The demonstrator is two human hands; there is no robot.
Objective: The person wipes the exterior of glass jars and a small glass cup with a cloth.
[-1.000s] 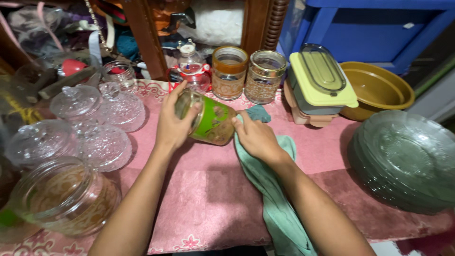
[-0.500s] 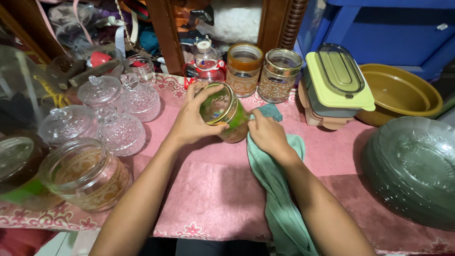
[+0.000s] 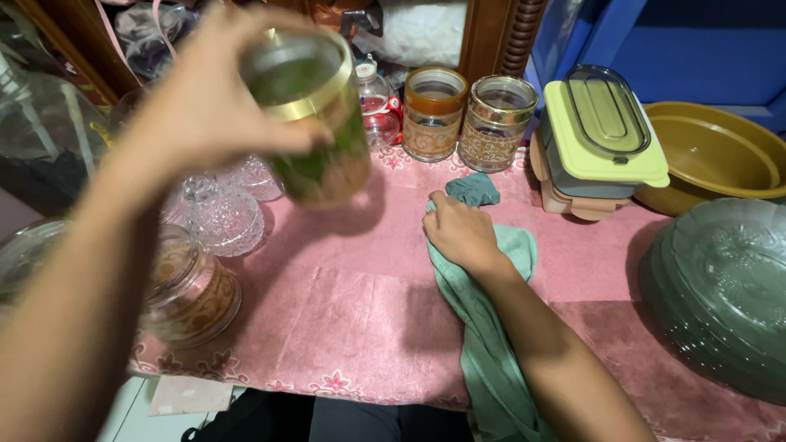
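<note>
1. The left hand (image 3: 205,98) was raised close to the camera and blurred, closed around a glass jar (image 3: 315,123) with a gold rim and green and brown decoration on its wall.
2. The jar was lifted well clear of the pink tablecloth (image 3: 344,303); its open mouth tilted toward the camera, with the thumb lying across its side below the rim and the fingers wrapped behind it.
3. The jar sat to the right of the left palm, above and to the left of the right hand, and well apart from that hand.
4. The right hand (image 3: 458,233) rested on the tablecloth, its fingers curled down and gripping a teal cloth (image 3: 483,344).
5. One end of the cloth bunched out just past the knuckles, while the rest ran under the wrist and forearm and hung over the near edge of the table.
6. Behind the right hand stood two lidless patterned jars, one with an orange band (image 3: 432,113) and one with a brown band (image 3: 496,123), just beside each other.
7. To their right lay a yellow-green lidded container (image 3: 602,135) stacked on a beige one, then an olive bowl (image 3: 720,155).
8. A stack of dark glass plates (image 3: 720,295) lay at the right edge.
9. At the left were cut-glass lidded dishes (image 3: 225,217) and a low patterned jar (image 3: 188,286).
</note>
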